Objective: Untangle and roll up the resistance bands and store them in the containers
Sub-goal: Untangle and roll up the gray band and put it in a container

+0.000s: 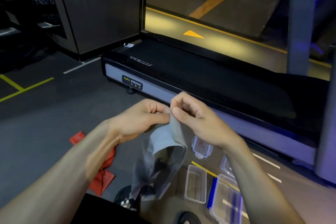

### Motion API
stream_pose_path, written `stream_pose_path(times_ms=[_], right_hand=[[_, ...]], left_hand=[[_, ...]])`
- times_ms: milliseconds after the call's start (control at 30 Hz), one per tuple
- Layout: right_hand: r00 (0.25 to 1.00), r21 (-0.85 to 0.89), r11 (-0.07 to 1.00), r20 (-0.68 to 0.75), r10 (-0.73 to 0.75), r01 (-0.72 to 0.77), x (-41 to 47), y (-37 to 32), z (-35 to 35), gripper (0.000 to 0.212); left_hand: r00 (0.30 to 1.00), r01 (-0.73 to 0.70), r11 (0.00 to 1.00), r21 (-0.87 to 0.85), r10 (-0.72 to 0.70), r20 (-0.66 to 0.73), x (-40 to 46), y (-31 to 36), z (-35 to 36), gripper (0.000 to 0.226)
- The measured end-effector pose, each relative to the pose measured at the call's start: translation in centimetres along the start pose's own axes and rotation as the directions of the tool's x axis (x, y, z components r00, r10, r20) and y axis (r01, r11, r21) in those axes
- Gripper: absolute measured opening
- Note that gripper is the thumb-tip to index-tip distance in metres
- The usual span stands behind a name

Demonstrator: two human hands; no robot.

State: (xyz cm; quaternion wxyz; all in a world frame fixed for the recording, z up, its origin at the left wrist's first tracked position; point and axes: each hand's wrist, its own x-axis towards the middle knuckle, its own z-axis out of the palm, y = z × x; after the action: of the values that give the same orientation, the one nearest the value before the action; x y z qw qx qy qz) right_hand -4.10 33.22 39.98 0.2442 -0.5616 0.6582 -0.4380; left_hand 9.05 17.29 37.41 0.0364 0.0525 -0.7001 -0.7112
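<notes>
1. The left hand (143,116) and the right hand (192,120) are held up close together, in front of a treadmill (200,78).
2. Both hands pinch the top edge of a grey band (169,138). The fingers are curled in tight on it, thumbs nearly touching.
3. The grey band hangs down from the hands in loose folds. Its lower end is dark and bunched, and I cannot tell how it is twisted there.
4. A red band (103,174) lies on the floor. The left arm hides part of it.
5. A clear box (196,183) sits open on the floor to the right. Near it is a bigger box (227,200) with blue clips, partly behind the right arm.
6. A lid (201,147) lies just under the right wrist.
7. A shoe (125,198) peeks out at the bottom, half hidden.
</notes>
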Motion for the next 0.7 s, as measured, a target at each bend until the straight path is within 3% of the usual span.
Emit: stream_pose_path(times_ms=[133, 233, 333, 700], right_hand=[[0.998, 0.029, 0.997, -0.016, -0.067, 0.067, 0.1, -0.2, -0.7, 0.006], [0.978, 0.341, 0.932, -0.199, -0.059, 0.126, 0.2, -0.3, -1.5, 0.004], [0.955, 0.563, 0.809, -0.296, 0.008, 0.168, 0.0, -0.5, -2.3, 0.004], [0.933, 0.657, 0.734, -0.346, 0.096, 0.169, -0.6, 0.6, -3.1, 0.007]], left_hand=[[0.998, -0.034, 0.999, -0.031, 0.036, 0.059, -0.2, -0.1, -0.2, 0.03], [0.998, -0.001, 0.997, 0.082, -0.005, 0.068, -0.5, -0.2, -0.5, 0.012], [0.997, 0.019, 0.976, 0.219, -0.034, 0.063, -0.4, -0.6, -0.4, 0.013], [1.0, 0.011, 0.967, 0.255, -0.015, 0.015, 0.0, -0.7, 0.0, 0.014]])
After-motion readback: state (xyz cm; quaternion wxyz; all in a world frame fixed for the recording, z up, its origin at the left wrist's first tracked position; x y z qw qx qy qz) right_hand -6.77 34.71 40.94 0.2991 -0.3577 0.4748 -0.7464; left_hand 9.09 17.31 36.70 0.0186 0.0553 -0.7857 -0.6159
